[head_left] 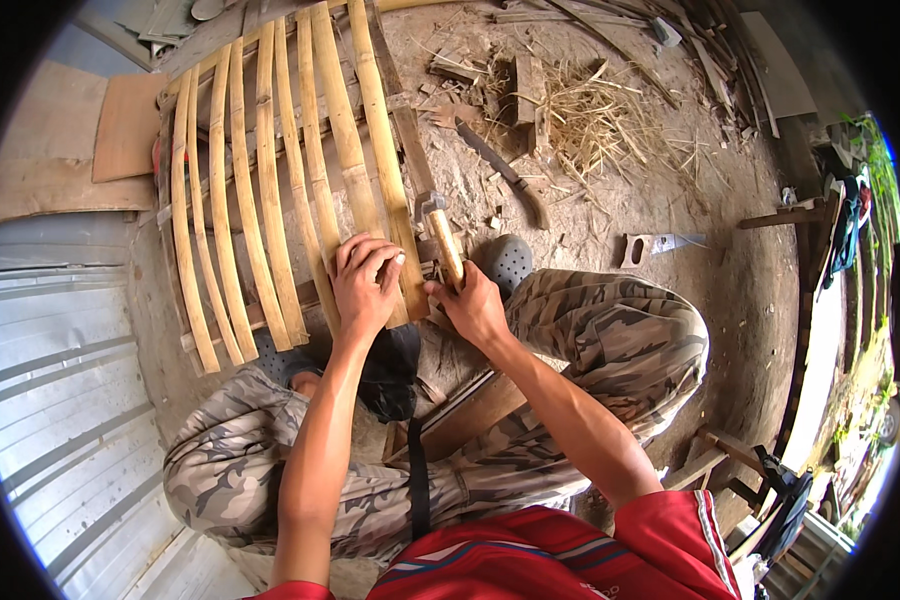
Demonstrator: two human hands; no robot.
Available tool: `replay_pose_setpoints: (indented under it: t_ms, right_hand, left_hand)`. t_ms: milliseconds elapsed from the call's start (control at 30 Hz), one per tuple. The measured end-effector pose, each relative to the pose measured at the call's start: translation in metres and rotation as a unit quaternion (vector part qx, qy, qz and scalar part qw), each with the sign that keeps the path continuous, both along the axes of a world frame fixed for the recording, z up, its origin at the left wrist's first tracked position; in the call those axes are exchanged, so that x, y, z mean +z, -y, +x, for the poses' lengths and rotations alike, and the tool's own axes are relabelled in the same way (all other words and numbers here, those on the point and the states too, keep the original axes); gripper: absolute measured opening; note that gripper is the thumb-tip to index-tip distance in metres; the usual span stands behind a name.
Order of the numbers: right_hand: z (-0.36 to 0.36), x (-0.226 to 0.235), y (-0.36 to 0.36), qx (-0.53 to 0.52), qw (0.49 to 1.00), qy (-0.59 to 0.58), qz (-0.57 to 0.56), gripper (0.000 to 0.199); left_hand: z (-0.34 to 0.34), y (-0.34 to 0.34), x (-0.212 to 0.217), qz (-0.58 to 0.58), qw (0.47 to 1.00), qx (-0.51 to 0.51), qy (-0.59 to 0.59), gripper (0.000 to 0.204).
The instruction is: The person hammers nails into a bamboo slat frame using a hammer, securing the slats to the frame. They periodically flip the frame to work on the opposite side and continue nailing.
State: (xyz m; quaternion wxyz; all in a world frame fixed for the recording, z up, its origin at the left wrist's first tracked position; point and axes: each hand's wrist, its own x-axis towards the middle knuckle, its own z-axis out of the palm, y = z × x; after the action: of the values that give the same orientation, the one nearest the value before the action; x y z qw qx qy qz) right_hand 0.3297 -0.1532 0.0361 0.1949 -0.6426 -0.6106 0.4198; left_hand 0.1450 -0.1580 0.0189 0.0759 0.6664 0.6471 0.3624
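Observation:
A frame of long yellow bamboo slats (267, 180) lies ahead of me to the left, its slats side by side over wooden crosspieces. My left hand (364, 285) rests on the slats near the frame's right side, its fingers curled in; whatever they pinch is hidden. Just right of it, my right hand (473, 305) is wrapped round the wooden handle of a hammer (450, 245). The hammer's metal head points away from me, beside the rightmost slat. Below my left hand hangs a black bag (388, 375) with a strap.
A machete (500, 165) and a handsaw (660, 248) lie on the dirt floor, right of the frame. Beyond are a wooden block (528, 88) and bamboo shavings (600, 120). Corrugated metal sheeting (60, 390) stands at left. My camouflage-trousered legs flank a board (480, 415).

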Motion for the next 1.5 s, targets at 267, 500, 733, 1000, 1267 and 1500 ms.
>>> replay_pose_setpoints:
  t_ms: [267, 500, 733, 1000, 1267, 1500]
  right_hand:
    - [0.017, 0.078, 0.009, 0.072, 0.997, -0.006, -0.006, 0.044]
    - [0.019, 0.061, 0.040, 0.089, 0.995, 0.037, -0.015, 0.034]
    - [0.008, 0.063, 0.036, 0.092, 0.993, 0.018, 0.076, 0.031]
    - [0.007, 0.066, 0.036, 0.106, 0.991, 0.026, 0.077, 0.030]
    - [0.008, 0.067, 0.038, 0.104, 0.993, 0.051, 0.029, 0.033]
    - [0.008, 0.068, 0.039, 0.124, 0.984, 0.023, 0.123, 0.025]
  left_hand:
    - [0.002, 0.004, 0.003, 0.012, 1.000, -0.011, -0.010, 0.010]
    - [0.003, 0.005, 0.005, 0.000, 1.000, -0.014, 0.003, 0.008]
    - [0.002, 0.006, 0.002, 0.008, 0.999, 0.005, 0.035, 0.009]
    - [0.002, 0.006, 0.002, 0.018, 0.999, 0.012, 0.039, 0.009]
    - [0.003, 0.006, 0.003, 0.017, 0.999, 0.007, 0.033, 0.009]
    - [0.003, 0.005, -0.003, 0.008, 1.000, 0.008, 0.023, 0.012]
